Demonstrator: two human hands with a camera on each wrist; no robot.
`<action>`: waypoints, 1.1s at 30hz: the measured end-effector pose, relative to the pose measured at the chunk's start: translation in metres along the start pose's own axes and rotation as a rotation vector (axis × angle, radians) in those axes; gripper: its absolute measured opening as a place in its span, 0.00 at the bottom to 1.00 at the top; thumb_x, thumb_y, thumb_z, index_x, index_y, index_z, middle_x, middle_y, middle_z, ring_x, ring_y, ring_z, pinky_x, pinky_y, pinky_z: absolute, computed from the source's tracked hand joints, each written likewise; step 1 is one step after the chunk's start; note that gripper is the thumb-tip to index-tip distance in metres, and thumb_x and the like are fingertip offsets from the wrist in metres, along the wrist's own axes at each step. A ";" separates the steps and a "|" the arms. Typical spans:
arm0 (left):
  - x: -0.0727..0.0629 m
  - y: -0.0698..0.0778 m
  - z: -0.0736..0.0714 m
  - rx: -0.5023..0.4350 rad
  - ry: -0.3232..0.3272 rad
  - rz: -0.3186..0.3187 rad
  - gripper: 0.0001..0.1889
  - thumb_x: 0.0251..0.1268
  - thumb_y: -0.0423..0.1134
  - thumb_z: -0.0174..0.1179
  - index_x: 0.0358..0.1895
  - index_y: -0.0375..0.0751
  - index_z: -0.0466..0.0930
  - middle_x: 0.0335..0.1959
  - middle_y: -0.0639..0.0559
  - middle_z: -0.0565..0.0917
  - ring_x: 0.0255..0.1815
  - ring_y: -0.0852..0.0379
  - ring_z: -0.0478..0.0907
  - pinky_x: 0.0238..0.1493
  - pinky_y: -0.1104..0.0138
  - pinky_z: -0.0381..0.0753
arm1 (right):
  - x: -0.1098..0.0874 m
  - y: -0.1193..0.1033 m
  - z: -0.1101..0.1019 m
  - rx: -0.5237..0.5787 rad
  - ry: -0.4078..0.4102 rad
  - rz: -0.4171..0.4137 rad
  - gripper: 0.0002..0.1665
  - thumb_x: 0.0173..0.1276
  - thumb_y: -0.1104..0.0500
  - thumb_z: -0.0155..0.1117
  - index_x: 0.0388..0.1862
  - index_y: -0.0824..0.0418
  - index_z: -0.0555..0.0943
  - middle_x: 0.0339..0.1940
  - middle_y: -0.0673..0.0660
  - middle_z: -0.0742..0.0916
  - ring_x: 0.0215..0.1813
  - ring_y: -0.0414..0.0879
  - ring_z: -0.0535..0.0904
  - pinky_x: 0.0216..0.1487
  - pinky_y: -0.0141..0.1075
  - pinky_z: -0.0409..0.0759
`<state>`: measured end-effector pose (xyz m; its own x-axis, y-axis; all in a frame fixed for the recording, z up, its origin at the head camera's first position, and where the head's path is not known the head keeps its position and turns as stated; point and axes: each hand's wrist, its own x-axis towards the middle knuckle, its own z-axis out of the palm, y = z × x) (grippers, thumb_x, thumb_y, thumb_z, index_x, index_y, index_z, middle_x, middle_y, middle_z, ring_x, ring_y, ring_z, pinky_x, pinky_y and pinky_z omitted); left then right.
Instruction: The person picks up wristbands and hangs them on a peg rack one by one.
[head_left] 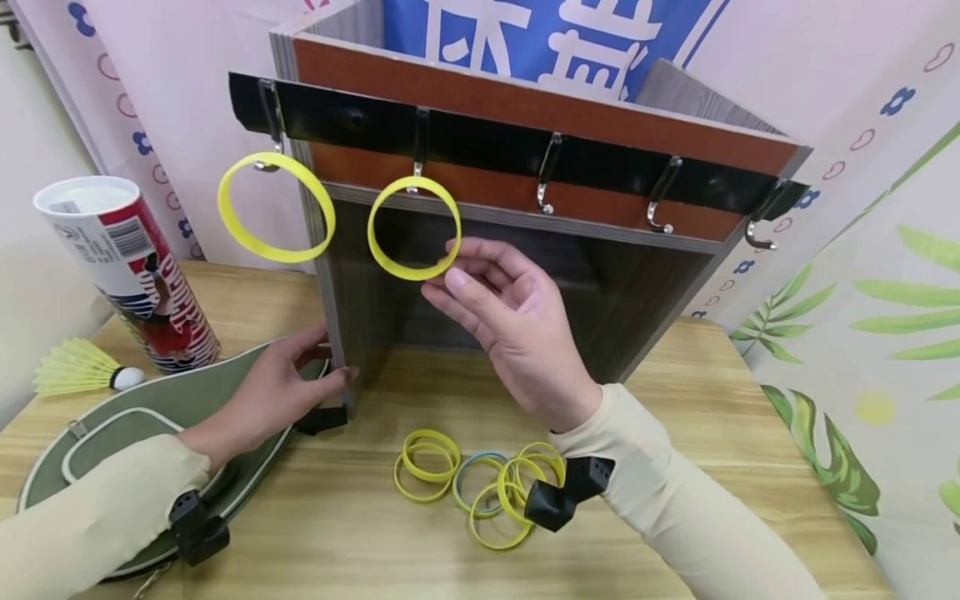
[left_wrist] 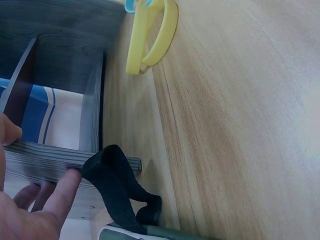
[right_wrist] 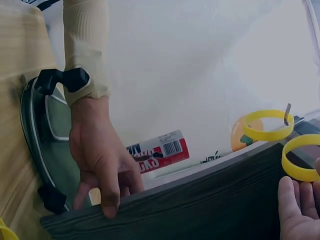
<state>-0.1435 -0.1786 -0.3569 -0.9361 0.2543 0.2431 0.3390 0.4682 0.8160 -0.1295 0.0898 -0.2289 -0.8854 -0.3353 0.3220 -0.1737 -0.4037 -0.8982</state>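
My right hand [head_left: 517,325] pinches a yellow wristband [head_left: 408,272] by its lower right edge, thumb and index finger together. The band's top overlaps the tip of the second hook [head_left: 418,150] from the left in the head view. Another yellow wristband [head_left: 270,251] hangs from the leftmost hook [head_left: 272,112]. These hooks sit on a black rail [head_left: 487,137] across the front of a grey wooden shelf box. With thumb on one face and fingers on the other, my left hand [head_left: 273,392] grips the box's left side panel [left_wrist: 50,157] near its bottom.
Several loose yellow wristbands [head_left: 498,546] and a bluish one [head_left: 457,483] lie on the wooden table [head_left: 315,542]. At left are a green racket bag [head_left: 180,383] with a black strap [left_wrist: 115,190], a yellow shuttlecock [head_left: 75,371] and a tall tube [head_left: 135,267]. Three more hooks stand farther right.
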 end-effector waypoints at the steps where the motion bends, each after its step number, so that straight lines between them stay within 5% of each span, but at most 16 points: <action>1: 0.000 0.000 0.000 0.003 0.002 -0.001 0.30 0.72 0.32 0.63 0.76 0.40 0.70 0.58 0.37 0.87 0.50 0.79 0.78 0.46 0.76 0.82 | 0.000 0.001 -0.001 0.001 -0.004 0.004 0.17 0.78 0.74 0.50 0.63 0.71 0.72 0.51 0.54 0.84 0.52 0.44 0.85 0.65 0.43 0.84; 12: 0.000 -0.001 0.000 0.013 0.005 0.009 0.30 0.71 0.32 0.63 0.76 0.41 0.71 0.57 0.39 0.87 0.50 0.78 0.78 0.46 0.77 0.82 | -0.003 0.010 -0.025 -0.075 -0.019 0.108 0.17 0.80 0.70 0.51 0.64 0.74 0.71 0.51 0.56 0.84 0.56 0.43 0.84 0.68 0.45 0.82; 20: 0.001 0.000 0.002 0.012 0.016 0.024 0.29 0.71 0.31 0.64 0.75 0.41 0.73 0.58 0.39 0.87 0.50 0.78 0.79 0.47 0.78 0.81 | -0.017 0.022 -0.066 -0.288 -0.076 0.280 0.20 0.81 0.65 0.55 0.66 0.75 0.72 0.58 0.65 0.84 0.58 0.48 0.86 0.65 0.42 0.84; 27: 0.002 0.001 0.002 0.015 0.012 0.018 0.30 0.71 0.32 0.64 0.76 0.43 0.72 0.59 0.40 0.87 0.51 0.78 0.78 0.48 0.79 0.80 | -0.034 0.025 -0.103 -0.547 -0.216 0.407 0.20 0.79 0.62 0.60 0.63 0.72 0.76 0.54 0.64 0.88 0.52 0.45 0.89 0.59 0.45 0.87; 33: 0.002 0.002 0.001 0.018 0.016 0.014 0.30 0.71 0.32 0.64 0.75 0.42 0.72 0.59 0.40 0.87 0.50 0.80 0.77 0.48 0.80 0.80 | -0.047 0.032 -0.128 -0.711 -0.417 0.420 0.16 0.77 0.64 0.62 0.58 0.71 0.80 0.48 0.65 0.88 0.47 0.40 0.86 0.53 0.37 0.88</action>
<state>-0.1444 -0.1768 -0.3556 -0.9326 0.2476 0.2625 0.3533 0.4796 0.8032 -0.1482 0.2014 -0.3116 -0.7327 -0.6709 -0.1142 -0.2191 0.3915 -0.8937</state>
